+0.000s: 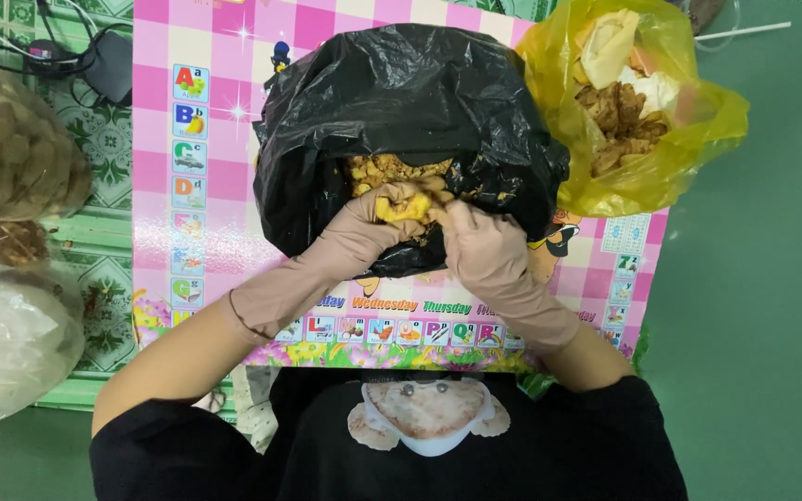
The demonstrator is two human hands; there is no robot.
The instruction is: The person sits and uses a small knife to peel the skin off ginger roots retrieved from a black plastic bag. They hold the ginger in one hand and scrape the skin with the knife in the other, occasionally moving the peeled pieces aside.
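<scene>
In the head view, both hands wear long beige gloves and meet at the mouth of a black plastic bag (410, 111) that lies on a pink checked mat (206, 176). The left hand (364, 232) is curled closed around a yellow piece (403, 206), and it holds this piece just over the yellowish-brown pieces (384, 170) that fill the opening of the bag. The right hand (485, 246) is bent at the bag's edge, its fingers touching the same yellow piece; whether it grips the piece or only steadies it, I cannot tell.

To my judgement, the step in hand is working on one piece taken from the bag, perhaps peeling or breaking it. The next move seems to call for a firm hold by one hand while the other pulls.

A yellow bag (642, 167) with brownish scraps stands just beside the black one, on the right. At the left edge lie clear bags (6, 334) of similar material, well apart from the hands.
</scene>
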